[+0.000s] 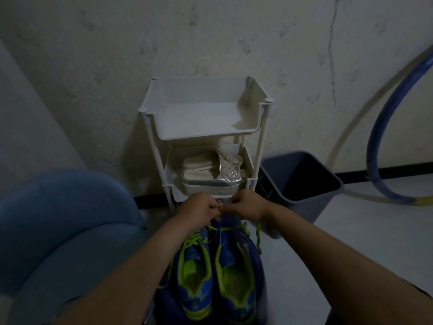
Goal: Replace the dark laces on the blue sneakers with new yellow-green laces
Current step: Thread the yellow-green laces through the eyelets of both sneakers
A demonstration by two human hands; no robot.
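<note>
knuckles of left hand (pixel 199 209) and right hand (pixel 243 206) together over blue sneakers (pixel 234 261)

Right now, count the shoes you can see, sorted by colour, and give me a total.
Blue sneakers: 2
Silver sandals: 2
Total: 4
</note>
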